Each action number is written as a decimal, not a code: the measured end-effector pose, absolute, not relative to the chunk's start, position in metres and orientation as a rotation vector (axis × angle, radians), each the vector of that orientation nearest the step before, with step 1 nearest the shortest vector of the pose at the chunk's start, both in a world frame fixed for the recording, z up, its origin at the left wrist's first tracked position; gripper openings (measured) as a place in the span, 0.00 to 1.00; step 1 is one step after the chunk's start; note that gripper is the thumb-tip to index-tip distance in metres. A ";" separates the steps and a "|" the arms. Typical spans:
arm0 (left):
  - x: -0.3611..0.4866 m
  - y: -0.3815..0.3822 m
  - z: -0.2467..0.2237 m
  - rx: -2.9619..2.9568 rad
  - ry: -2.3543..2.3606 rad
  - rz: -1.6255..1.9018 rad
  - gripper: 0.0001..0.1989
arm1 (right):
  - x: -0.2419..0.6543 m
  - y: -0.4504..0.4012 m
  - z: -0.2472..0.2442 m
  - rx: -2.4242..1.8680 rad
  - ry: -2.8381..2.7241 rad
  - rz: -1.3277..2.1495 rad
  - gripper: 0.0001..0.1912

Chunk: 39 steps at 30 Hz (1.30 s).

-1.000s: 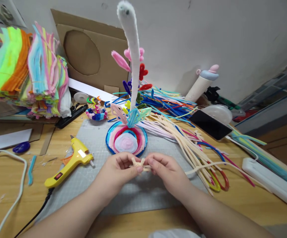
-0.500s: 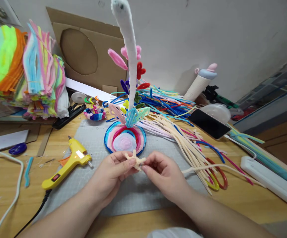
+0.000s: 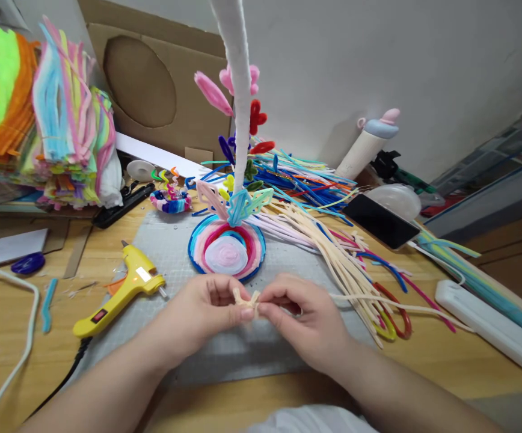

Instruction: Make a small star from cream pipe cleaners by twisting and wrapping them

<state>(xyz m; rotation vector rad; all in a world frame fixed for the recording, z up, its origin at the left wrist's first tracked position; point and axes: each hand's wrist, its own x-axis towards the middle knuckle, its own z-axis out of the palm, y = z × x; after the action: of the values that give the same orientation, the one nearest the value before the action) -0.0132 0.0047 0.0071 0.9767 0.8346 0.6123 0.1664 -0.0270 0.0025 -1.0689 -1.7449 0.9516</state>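
Note:
Between my two hands is a small cream pipe-cleaner piece (image 3: 245, 302) with short prongs sticking up. My left hand (image 3: 211, 310) pinches it between thumb and fingers. With thumb and forefinger, my right hand (image 3: 299, 316) grips its right side; the fingers cover much of the piece. Just beyond my hands stands a round base (image 3: 227, 255) coiled in blue, pink and white. A tall white fuzzy stem (image 3: 242, 108) rises from it, with small pipe-cleaner flowers (image 3: 257, 117) along it and pastel looped leaves (image 3: 240, 206) at its foot.
A yellow glue gun (image 3: 128, 288) lies left on the grey cutting mat (image 3: 153, 352). Right are cream pipe cleaners (image 3: 333, 258), scissors (image 3: 405, 322), a phone (image 3: 380, 221) and a power strip (image 3: 491, 328). A bottle (image 3: 364, 144) and cardboard (image 3: 198, 90) stand behind; bundled pipe cleaners (image 3: 62, 114) are at left.
The cream piece has been turned in my fingers and more of it is covered now. My left fingers have shifted their hold. The view has tipped slightly downward.

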 end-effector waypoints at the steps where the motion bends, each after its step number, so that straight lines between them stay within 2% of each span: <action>1: -0.015 0.005 0.007 0.926 0.781 0.582 0.08 | 0.166 -0.026 0.003 -1.066 -1.623 1.104 0.03; 4: -0.016 0.004 0.006 0.727 0.647 0.535 0.07 | 0.164 -0.024 0.001 -0.993 -1.374 1.390 0.03; 11: -0.009 0.002 0.001 0.523 0.571 0.665 0.06 | 0.158 -0.028 -0.002 -1.013 -1.382 1.289 0.04; 13: -0.006 0.000 -0.001 0.529 0.587 0.703 0.06 | 0.156 -0.029 -0.004 -1.029 -1.317 1.344 0.01; 18: -0.005 -0.001 -0.004 0.553 0.644 0.767 0.04 | 0.152 -0.025 -0.008 -1.046 -1.050 1.505 0.05; 23: -0.007 0.003 0.000 0.562 0.727 0.775 0.10 | 0.153 -0.020 -0.007 -1.075 -0.882 1.672 0.08; 25: -0.007 0.004 0.002 0.684 0.762 0.751 0.08 | 0.153 -0.019 -0.007 -1.117 -0.884 1.677 0.10; 29: -0.004 0.003 0.004 0.843 0.836 0.740 0.10 | 0.154 -0.019 -0.007 -1.189 -0.998 1.573 0.11; 39: -0.005 0.003 -0.004 0.916 0.883 0.751 0.08 | 0.153 -0.022 -0.007 -1.282 -1.243 1.430 0.11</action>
<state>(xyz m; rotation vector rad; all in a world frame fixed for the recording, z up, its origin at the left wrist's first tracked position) -0.0047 0.0027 -0.0039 0.9159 0.8834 0.7513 0.1533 -0.0223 -0.0067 -1.2823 -1.2426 1.4302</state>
